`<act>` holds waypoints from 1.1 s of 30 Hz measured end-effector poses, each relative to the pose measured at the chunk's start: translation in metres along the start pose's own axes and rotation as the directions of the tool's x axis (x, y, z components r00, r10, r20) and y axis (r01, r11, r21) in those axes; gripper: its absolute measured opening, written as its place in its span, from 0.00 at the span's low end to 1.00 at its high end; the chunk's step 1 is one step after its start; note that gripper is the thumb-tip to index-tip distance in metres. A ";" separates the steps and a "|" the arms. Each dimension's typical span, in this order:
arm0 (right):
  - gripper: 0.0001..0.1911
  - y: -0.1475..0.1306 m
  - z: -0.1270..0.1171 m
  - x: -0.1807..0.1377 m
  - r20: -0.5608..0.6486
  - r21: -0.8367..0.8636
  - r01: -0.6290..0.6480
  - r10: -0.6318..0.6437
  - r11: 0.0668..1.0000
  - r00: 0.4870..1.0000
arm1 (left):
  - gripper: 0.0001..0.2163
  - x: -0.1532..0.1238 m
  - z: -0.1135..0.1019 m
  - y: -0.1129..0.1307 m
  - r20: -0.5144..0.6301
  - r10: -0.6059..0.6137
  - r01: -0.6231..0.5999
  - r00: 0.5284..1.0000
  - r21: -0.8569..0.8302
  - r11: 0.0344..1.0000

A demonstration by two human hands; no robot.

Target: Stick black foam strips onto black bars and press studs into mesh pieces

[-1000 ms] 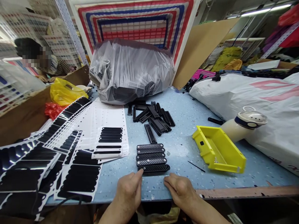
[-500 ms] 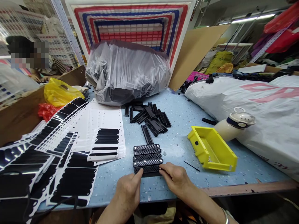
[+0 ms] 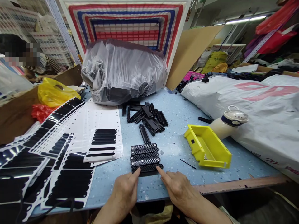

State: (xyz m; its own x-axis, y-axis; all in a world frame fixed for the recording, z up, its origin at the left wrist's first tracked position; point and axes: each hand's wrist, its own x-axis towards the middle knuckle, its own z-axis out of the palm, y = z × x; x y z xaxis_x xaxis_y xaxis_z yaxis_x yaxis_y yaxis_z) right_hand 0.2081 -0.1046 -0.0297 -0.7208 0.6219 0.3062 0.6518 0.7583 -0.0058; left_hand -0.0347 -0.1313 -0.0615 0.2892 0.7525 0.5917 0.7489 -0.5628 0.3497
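Five or so black strips with a crosshatched face lie side by side as a block; small silvery screw heads show on several. The nearest black strip lies slightly askew below the others. My left hand is closed at its left end, one digit pressed on top. At the opposite end, my right hand presses a fingertip down, its other fingers bent and partly hidden. Just beyond the block lies a slim slotted black piece, with a loose heap of black pieces behind it.
A yellow bin with small metal bits stands right, near a thin black rod and a cream bottle. Sheets of black stickers spread left. A filled plastic bag and a white sack stand behind; a person sits far left.
My right fingers, pinched at the strip's right end before, now press down there with one finger extended. My left hand stays at the left end. The whole view has shifted slightly.
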 end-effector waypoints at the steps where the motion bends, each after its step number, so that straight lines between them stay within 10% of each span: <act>1: 0.35 -0.001 0.000 -0.001 0.041 -0.036 0.005 -0.003 0.999 0.999 | 0.18 0.000 0.000 0.000 0.005 -0.002 0.002 1.000 -0.004 1.000; 10: 0.43 0.010 -0.011 -0.003 0.249 -0.212 0.120 -0.066 0.970 0.966 | 0.17 -0.001 0.001 -0.003 0.003 0.023 -0.023 1.000 0.026 0.999; 33: 0.30 0.019 0.014 -0.015 0.071 -0.131 0.063 -0.054 0.989 0.996 | 0.20 -0.009 -0.020 -0.003 0.131 -0.169 0.189 0.977 -0.159 0.969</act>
State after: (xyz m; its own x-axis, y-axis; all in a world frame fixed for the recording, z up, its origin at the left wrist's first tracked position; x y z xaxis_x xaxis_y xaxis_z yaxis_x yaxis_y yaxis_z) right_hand 0.2278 -0.0971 -0.0473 -0.7700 0.5922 0.2376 0.6303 0.7639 0.1385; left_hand -0.0513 -0.1432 -0.0529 0.2339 0.8752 0.4234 0.6856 -0.4572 0.5665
